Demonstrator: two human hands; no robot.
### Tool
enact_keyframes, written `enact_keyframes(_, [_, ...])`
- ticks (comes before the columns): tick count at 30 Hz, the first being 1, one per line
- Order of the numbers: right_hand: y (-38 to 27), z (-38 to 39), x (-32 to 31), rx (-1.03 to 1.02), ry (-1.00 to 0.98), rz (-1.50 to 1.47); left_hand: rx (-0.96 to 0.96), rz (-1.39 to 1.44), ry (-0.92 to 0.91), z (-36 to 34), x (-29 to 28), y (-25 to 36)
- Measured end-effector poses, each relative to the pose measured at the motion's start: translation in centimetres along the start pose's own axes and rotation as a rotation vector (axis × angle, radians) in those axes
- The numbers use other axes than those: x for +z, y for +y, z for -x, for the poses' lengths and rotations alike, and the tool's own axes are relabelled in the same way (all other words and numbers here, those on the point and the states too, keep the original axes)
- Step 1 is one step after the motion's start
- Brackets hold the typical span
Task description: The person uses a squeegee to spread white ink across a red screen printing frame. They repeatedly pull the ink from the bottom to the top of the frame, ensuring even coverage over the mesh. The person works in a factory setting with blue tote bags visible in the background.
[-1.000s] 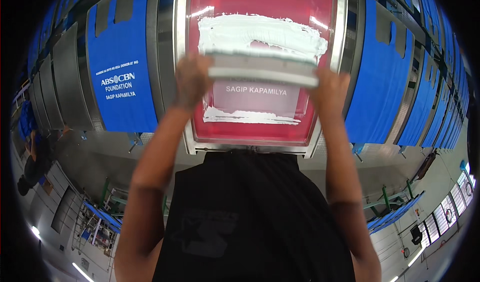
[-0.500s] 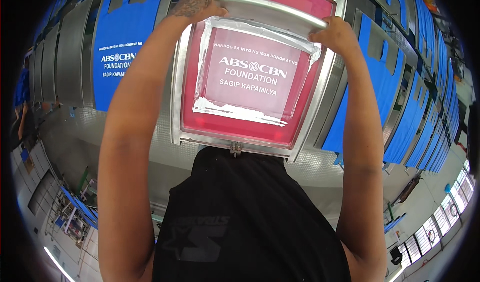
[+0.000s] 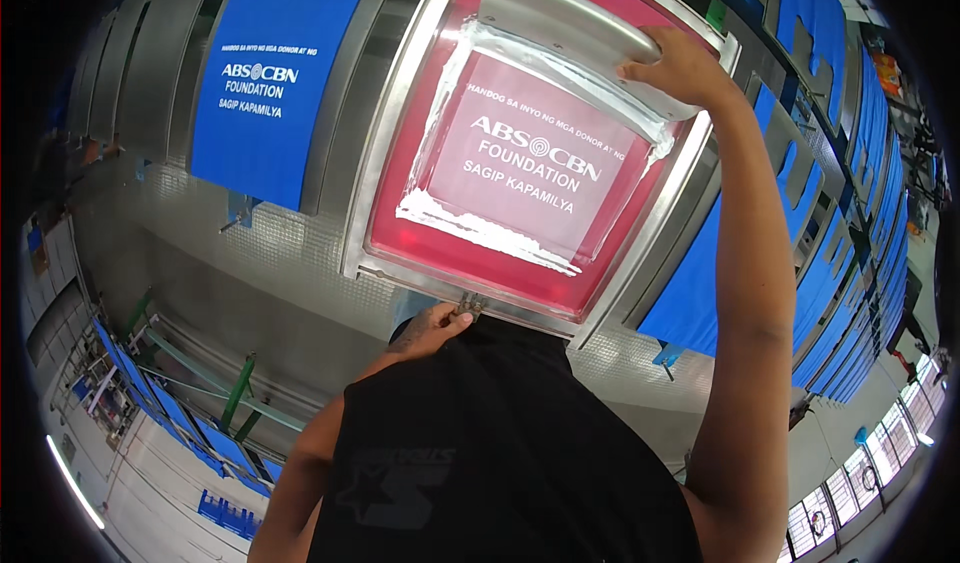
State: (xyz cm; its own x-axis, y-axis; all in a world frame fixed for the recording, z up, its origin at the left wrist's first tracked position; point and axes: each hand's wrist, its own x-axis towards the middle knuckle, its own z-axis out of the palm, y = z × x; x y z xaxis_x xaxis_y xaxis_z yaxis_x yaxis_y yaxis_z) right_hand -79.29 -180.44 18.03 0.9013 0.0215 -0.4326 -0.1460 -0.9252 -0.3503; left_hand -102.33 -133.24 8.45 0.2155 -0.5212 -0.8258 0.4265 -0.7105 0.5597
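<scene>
A metal-framed printing screen [image 3: 365, 203] with a pinkish-red mesh lies in front of me. White ink [image 3: 480, 231] lines its stencil window, thickest along the near edge. At the far end, a wide silvery squeegee [image 3: 565, 25] lies tilted across the mesh. My right hand [image 3: 690, 71] wraps round the right end of its handle. Close to my body, my left hand [image 3: 432, 329] is closed on a small metal clamp [image 3: 472, 304] at the middle of the frame's near bar. Part of my left forearm is hidden behind my black shirt.
To the left, a blue fabric piece [image 3: 265, 93] with white print lies on a metal board, beside several bare grey boards [image 3: 170, 53]. More blue fabric pieces [image 3: 690, 273] line the right side in a row. A green metal support [image 3: 238, 395] stands at lower left.
My left hand has let go of the squeegee and come down to the clamp at the near bar. My right hand keeps the squeegee. The view has turned slightly.
</scene>
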Motion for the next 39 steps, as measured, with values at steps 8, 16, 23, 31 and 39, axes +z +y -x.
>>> enact_keyframes(8, [-4.8,4.4,2.8,0.045,0.166,0.155,0.184,-0.006,0.022,1.1,0.0,-0.6])
enact_keyframes(16, [-12.3,15.4,12.5,0.038,0.277,0.148,0.159,0.012,-0.02,2.3,-0.4,1.6])
enact_keyframes(23, [-19.1,24.3,19.7,-0.028,0.436,0.03,0.337,-0.085,0.174,0.3,1.4,-1.6])
enact_keyframes(31, [-12.8,23.4,15.6,0.389,0.514,-0.092,0.438,-0.157,0.417,1.6,3.0,0.1])
enact_keyframes(39, [-0.4,22.8,16.3,0.63,0.441,-1.254,0.46,-0.507,0.767,2.1,1.4,0.4])
